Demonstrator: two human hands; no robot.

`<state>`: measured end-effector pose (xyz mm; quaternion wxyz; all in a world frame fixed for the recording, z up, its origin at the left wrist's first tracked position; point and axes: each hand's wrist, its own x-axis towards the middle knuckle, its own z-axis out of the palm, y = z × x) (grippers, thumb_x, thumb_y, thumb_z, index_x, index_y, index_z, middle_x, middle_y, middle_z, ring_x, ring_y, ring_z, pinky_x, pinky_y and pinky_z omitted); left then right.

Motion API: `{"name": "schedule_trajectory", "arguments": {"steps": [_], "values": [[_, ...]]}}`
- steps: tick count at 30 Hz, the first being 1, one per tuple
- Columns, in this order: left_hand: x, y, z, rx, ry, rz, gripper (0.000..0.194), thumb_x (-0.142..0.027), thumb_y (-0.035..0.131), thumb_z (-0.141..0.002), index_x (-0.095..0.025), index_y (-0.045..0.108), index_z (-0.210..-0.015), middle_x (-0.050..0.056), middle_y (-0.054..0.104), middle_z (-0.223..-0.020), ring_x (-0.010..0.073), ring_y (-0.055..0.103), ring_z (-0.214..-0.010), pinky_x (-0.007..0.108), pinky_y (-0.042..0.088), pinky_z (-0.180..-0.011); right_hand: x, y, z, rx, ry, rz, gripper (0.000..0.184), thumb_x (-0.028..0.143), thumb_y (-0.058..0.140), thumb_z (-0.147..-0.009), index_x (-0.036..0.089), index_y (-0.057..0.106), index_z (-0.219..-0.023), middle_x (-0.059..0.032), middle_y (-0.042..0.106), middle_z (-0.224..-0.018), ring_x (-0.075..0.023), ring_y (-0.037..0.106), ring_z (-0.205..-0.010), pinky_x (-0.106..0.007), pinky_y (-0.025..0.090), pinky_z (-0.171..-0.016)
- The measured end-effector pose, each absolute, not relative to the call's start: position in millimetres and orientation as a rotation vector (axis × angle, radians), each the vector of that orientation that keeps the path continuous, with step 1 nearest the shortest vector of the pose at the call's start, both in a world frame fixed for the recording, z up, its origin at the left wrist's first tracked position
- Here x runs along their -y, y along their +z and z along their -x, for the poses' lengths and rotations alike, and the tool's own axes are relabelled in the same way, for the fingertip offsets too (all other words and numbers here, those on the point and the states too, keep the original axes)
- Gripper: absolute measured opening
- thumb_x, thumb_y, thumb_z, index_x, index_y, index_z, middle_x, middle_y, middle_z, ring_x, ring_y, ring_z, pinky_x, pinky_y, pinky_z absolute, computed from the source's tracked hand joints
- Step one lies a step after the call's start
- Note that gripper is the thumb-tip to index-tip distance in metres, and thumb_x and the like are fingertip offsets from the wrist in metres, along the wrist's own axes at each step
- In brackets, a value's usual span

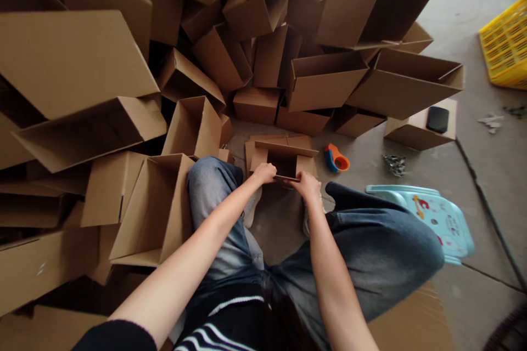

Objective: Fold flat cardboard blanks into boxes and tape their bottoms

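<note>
Between my knees stands a small cardboard box [307, 164] with its top open and a dark inside. My left hand [264, 173] is closed on the near edge at its left corner. At the near right corner, my right hand [308, 184] pinches the same box's edge. The far flap [284, 148] stands out along the back side. Behind it lies more flat cardboard [288, 139]. To the right of the box, an orange and blue tape dispenser [336, 159] rests on the floor.
Many open cardboard boxes [325, 79] are piled ahead and to my left. On the right are a light-blue plastic stool [447, 225], a box with a black phone [437, 119] on it, a crumpled dark scrap [394, 165] and a yellow crate [504, 38].
</note>
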<state>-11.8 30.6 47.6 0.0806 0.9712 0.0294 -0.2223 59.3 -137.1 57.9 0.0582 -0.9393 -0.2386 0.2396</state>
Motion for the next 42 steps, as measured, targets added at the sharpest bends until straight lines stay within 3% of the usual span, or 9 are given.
{"name": "schedule_trajectory", "arguments": {"steps": [4, 8, 13, 21, 28, 31, 36, 39, 42], "values": [[-30.9, 44.9, 12.0, -0.074, -0.672, -2.892, 0.032, -0.038, 0.066, -0.086, -0.013, 0.077, -0.103, 0.016, 0.076, -0.101, 0.0270, 0.071, -0.097, 0.029, 0.052, -0.079, 137.8, 57.5, -58.3, 0.742, 0.723, 2.854, 0.023, 0.027, 0.065, -0.083, 0.022, 0.068, -0.106, -0.0086, 0.067, -0.117, -0.0265, 0.058, -0.113, -0.036, 0.042, -0.086], [-30.9, 41.4, 12.4, -0.078, -0.662, -2.877, 0.027, -0.035, 0.065, -0.087, -0.018, 0.076, -0.103, 0.012, 0.075, -0.106, 0.0245, 0.070, -0.100, 0.027, 0.051, -0.079, 136.5, 56.7, -56.2, 0.729, 0.696, 2.876, 0.031, 0.011, 0.056, -0.082, 0.022, 0.071, -0.107, -0.0096, 0.066, -0.116, -0.0265, 0.058, -0.112, -0.038, 0.041, -0.088], [-29.8, 42.3, 16.1, -0.153, -0.627, -2.864, 0.025, -0.035, 0.064, -0.087, -0.019, 0.075, -0.103, 0.010, 0.074, -0.109, 0.0233, 0.069, -0.104, 0.026, 0.051, -0.082, 134.2, 59.0, -53.8, 0.765, 0.663, 2.871, 0.031, 0.012, 0.053, -0.086, 0.023, 0.076, -0.104, -0.0108, 0.068, -0.113, -0.0273, 0.057, -0.113, -0.037, 0.040, -0.088], [-41.6, 64.3, 30.3, -0.395, -0.649, -2.815, 0.017, -0.021, 0.063, -0.089, -0.015, 0.075, -0.101, 0.013, 0.074, -0.108, 0.0242, 0.068, -0.107, 0.030, 0.051, -0.088, 115.1, 62.9, -44.5, 0.930, 0.582, 2.794, 0.037, 0.009, 0.047, -0.088, 0.022, 0.075, -0.109, -0.0104, 0.071, -0.112, -0.0243, 0.057, -0.112, -0.033, 0.037, -0.088], [-69.2, 79.7, 56.7, -0.698, -0.755, -2.712, 0.024, -0.033, 0.062, -0.095, -0.014, 0.066, -0.109, 0.007, 0.068, -0.112, 0.0204, 0.066, -0.103, 0.043, 0.055, -0.091, 72.8, 60.5, -26.7, 1.023, 0.538, 2.749, 0.036, 0.008, 0.047, -0.088, 0.022, 0.075, -0.107, -0.0120, 0.071, -0.112, -0.0252, 0.057, -0.112, -0.036, 0.036, -0.092], [-64.6, 91.9, 64.3, -0.753, -0.723, -2.689, 0.020, -0.026, 0.063, -0.094, -0.014, 0.066, -0.110, 0.009, 0.067, -0.116, 0.0218, 0.064, -0.109, 0.042, 0.052, -0.096, 65.5, 60.9, -24.8, 1.017, 0.530, 2.764, 0.039, 0.007, 0.045, -0.087, 0.020, 0.075, -0.108, -0.0138, 0.070, -0.111, -0.0264, 0.058, -0.113, -0.038, 0.037, -0.092], [-18.5, 139.0, 53.1, -0.869, -0.568, -2.718, 0.036, -0.002, 0.053, -0.089, -0.002, 0.057, -0.125, 0.024, 0.061, -0.127, 0.0301, 0.059, -0.121, 0.040, 0.048, -0.098, 69.2, 58.7, -26.2, 1.000, 0.527, 2.794, 0.040, 0.008, 0.045, -0.087, 0.021, 0.073, -0.112, -0.0129, 0.071, -0.112, -0.0256, 0.060, -0.114, -0.036, 0.039, -0.089], [20.7, 177.8, 65.8, -0.711, -0.404, -2.742, 0.035, -0.010, 0.047, -0.095, -0.012, 0.055, -0.129, 0.015, 0.061, -0.130, 0.0245, 0.059, -0.119, 0.035, 0.047, -0.098, 71.9, 55.1, -25.2, 0.975, 0.510, 2.822, 0.039, 0.011, 0.040, -0.092, 0.018, 0.073, -0.112, -0.0146, 0.071, -0.114, -0.0254, 0.060, -0.115, -0.035, 0.040, -0.090], [48.9, 210.7, 118.4, -0.380, 0.111, -2.618, 0.033, -0.021, 0.052, -0.096, -0.019, 0.054, -0.130, 0.009, 0.064, -0.128, 0.0222, 0.060, -0.116, 0.034, 0.048, -0.097, 72.4, 52.2, -23.9, 0.948, 0.512, 2.846, 0.040, 0.013, 0.040, -0.093, 0.020, 0.071, -0.117, -0.0140, 0.071, -0.116, -0.0252, 0.062, -0.114, -0.035, 0.042, -0.090]]}}
